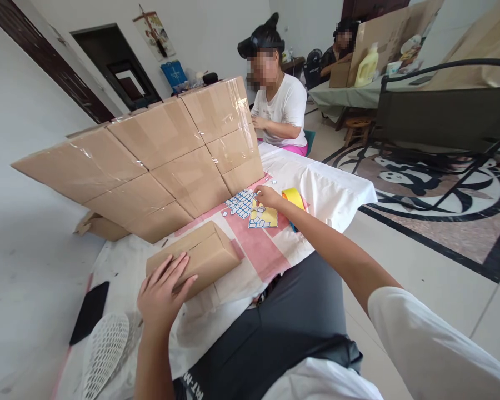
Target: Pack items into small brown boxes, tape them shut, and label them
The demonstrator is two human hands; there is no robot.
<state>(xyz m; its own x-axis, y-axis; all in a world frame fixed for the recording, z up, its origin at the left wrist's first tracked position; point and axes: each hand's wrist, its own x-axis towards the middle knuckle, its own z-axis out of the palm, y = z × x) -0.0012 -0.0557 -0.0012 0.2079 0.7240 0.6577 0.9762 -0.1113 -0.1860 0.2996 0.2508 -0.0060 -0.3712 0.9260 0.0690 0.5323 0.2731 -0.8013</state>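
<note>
My left hand [164,291] lies open on a closed brown cardboard box [200,255], its fingers spread along the top. My right hand [269,197] is closed in a pinch above a yellow sheet [269,215]; whatever sits between the fingertips is too small to make out. White pieces with blue edges [259,223] lie along the sheet's lower part. Beside it to the left is a patch of similar white, blue-edged pieces [242,204], with a few loose ones around. A yellow tape roll [293,197] stands just right of my right wrist, partly hidden by the forearm.
Taped cardboard boxes form a wall [179,166] across the table, which has a white and pink cloth [266,255]. At the left lie a black flat object [89,312] and a white mesh item [106,347]. Another person [281,100] sits beyond the wall.
</note>
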